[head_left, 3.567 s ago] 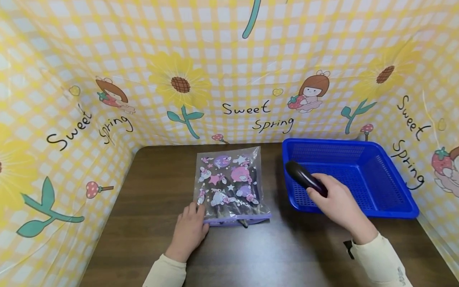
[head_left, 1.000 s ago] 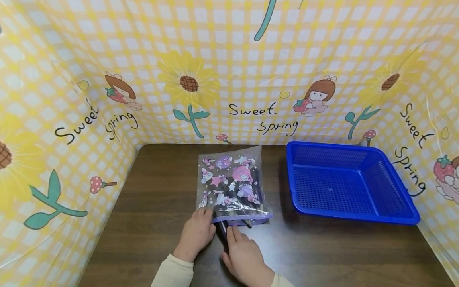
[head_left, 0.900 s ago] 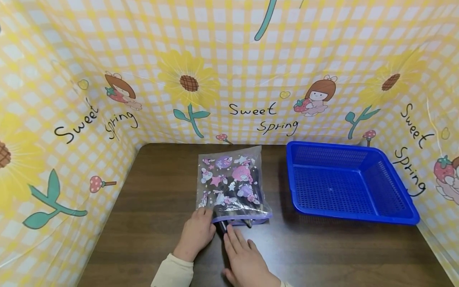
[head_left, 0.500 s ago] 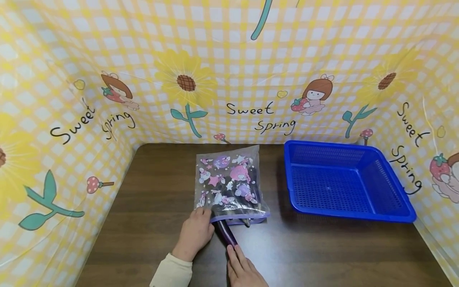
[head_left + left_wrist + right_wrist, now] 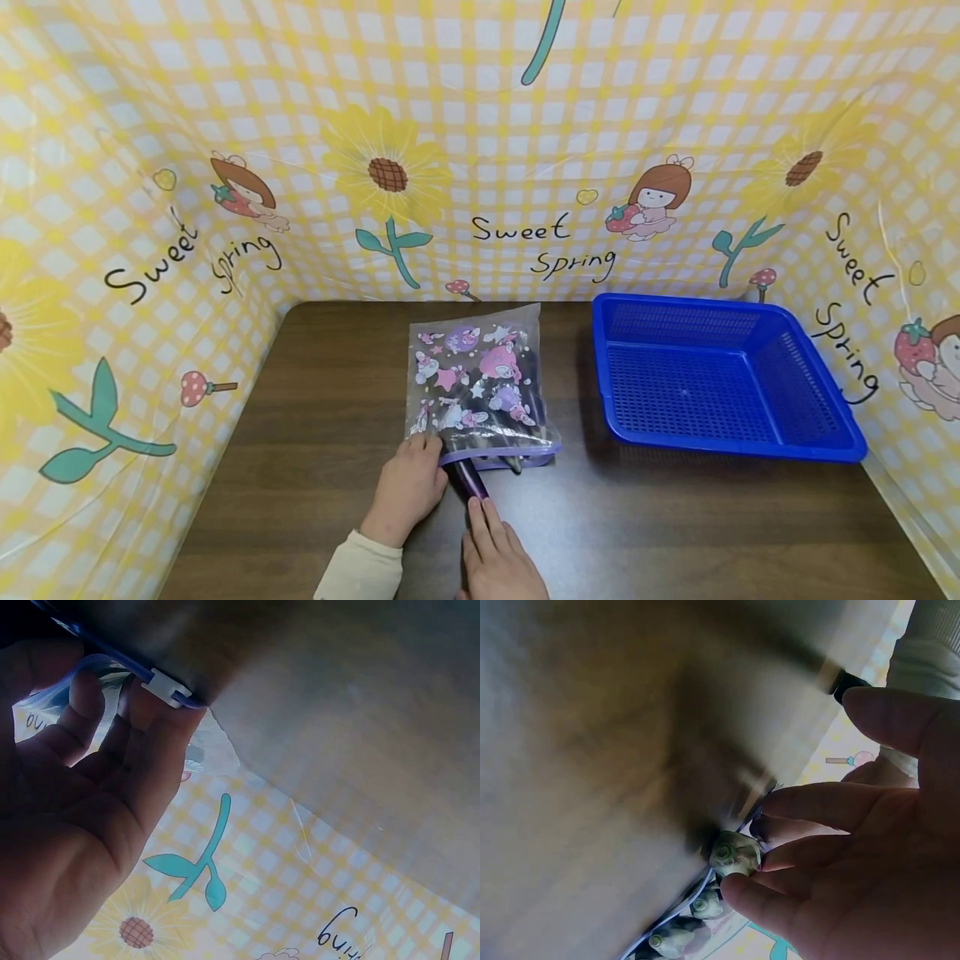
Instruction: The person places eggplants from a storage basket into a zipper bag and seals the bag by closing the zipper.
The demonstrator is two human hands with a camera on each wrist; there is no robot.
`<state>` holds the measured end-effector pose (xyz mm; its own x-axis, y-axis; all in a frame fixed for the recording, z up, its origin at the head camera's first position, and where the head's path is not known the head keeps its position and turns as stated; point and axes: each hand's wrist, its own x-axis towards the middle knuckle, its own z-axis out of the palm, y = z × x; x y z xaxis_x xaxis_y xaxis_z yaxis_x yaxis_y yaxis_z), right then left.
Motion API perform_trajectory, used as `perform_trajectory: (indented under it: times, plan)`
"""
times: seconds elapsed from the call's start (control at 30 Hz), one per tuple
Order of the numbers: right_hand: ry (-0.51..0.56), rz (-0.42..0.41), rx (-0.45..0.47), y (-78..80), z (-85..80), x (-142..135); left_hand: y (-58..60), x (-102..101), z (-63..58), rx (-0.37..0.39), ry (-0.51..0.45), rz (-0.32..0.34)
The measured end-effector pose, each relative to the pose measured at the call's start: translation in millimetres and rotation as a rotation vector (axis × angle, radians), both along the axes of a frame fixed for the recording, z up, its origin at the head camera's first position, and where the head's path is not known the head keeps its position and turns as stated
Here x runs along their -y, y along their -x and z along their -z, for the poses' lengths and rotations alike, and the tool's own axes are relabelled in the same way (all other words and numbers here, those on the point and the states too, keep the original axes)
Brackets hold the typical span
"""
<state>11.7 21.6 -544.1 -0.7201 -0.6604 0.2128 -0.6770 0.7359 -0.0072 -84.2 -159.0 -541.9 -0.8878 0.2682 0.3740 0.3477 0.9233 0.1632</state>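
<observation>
A clear zip bag with pink and purple cartoon prints and a purple zip edge lies on the table. Several dark eggplants are inside; a stem end shows at the mouth in the right wrist view. My left hand grips the mouth's left corner, by the white zip slider. One eggplant lies partly in the mouth, its stem end toward me. My right hand touches that near end with straight fingers; in the right wrist view they lie around the eggplant's pale cap.
A blue perforated plastic basket stands to the right of the bag, with nothing visible in it. A yellow checked cloth walls the brown table at the back and both sides.
My right hand has carried an eggplant from over the basket to the bag's mouth. It drew back along the eggplant, then edged slightly forward. My left hand has stayed at the bag's corner.
</observation>
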Motion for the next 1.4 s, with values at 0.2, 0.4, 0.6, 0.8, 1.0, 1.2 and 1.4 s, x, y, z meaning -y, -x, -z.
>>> perform_trajectory:
  times: [0.2, 0.4, 0.6, 0.8, 1.0, 1.2, 1.4]
  plan:
    - [-0.044, 0.014, 0.103, 14.5, -12.0, 4.9, -0.4, -1.4, -0.9, -0.008, 0.005, -0.001]
    - [-0.024, 0.025, 0.116, 30.4, -17.0, 13.6, -0.5, -2.9, -0.6, 0.0, 0.019, -0.008]
    - [-0.041, 0.047, 0.201, 40.4, -19.9, 21.6, -0.3, -4.2, 1.9, 0.014, 0.033, -0.015]
    - [-0.059, 0.046, 0.238, 31.6, -24.3, 19.2, -0.4, -4.1, 2.2, 0.009, 0.038, -0.014]
    - [-0.07, 0.03, 0.336, 18.8, -20.4, 13.8, 0.9, -1.9, 0.6, 0.018, 0.056, -0.023]
    - [-0.021, 0.004, 0.402, 21.4, -14.2, 12.4, 0.0, -2.7, -1.3, 0.027, 0.064, -0.019]
    - [-0.001, -0.041, 0.351, 31.3, -11.4, 14.2, -0.1, -2.9, 0.0, 0.031, 0.062, -0.024]
